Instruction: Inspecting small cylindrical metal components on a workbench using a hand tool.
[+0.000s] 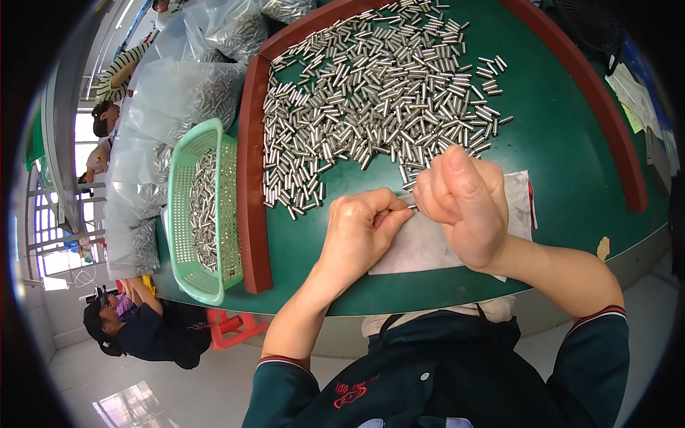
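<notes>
Before me a big heap of small metal pins (399, 93) spreads over the green tabletop (564, 143). My left hand (360, 232) pinches one metal pin (412, 207) between thumb and fingertips; its tip sticks out toward my other hand. Close on the right, my right hand (467, 207) is closed, its fingers curled in and the thumb on top. Whatever lies inside those fingers is hidden. Both hands hover over a whitish, smudged cloth (407, 253) at the near side of the table.
Dark red rails (255, 178) border the heap. Left of them stands a light green plastic basket (232, 235) with more pins, beside clear bags (178, 93) of pins. A red stool (235, 328) and a seated person (150, 321) are at lower left. Papers (635, 96) lie far right.
</notes>
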The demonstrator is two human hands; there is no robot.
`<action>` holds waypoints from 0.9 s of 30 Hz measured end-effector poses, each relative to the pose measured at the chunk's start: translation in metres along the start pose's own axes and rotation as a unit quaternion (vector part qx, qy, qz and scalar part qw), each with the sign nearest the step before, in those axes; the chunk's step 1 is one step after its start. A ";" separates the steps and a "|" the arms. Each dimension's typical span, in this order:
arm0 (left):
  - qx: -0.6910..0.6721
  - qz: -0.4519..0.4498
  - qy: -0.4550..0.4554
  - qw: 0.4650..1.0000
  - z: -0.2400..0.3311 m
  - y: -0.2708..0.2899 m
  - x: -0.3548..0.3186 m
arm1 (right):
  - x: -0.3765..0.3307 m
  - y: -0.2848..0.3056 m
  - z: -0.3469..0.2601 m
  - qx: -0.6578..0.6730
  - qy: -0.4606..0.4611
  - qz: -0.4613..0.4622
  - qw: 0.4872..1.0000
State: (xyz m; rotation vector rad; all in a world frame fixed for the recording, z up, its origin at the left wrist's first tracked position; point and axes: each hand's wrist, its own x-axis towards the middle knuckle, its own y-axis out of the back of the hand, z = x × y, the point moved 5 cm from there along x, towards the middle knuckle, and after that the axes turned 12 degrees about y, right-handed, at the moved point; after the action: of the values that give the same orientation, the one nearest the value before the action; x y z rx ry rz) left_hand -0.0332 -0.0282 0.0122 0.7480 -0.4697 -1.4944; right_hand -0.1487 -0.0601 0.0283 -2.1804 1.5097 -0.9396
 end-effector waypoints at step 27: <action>-0.649 -0.228 0.180 0.703 -0.034 0.005 0.010 | 0.009 0.011 0.002 0.006 -0.037 0.036 0.999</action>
State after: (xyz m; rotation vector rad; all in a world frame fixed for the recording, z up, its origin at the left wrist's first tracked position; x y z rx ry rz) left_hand -0.0052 -0.0335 -0.0100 -0.0554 1.1157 -1.6149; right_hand -0.1532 -0.0727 0.0224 -2.1142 1.5325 -0.8350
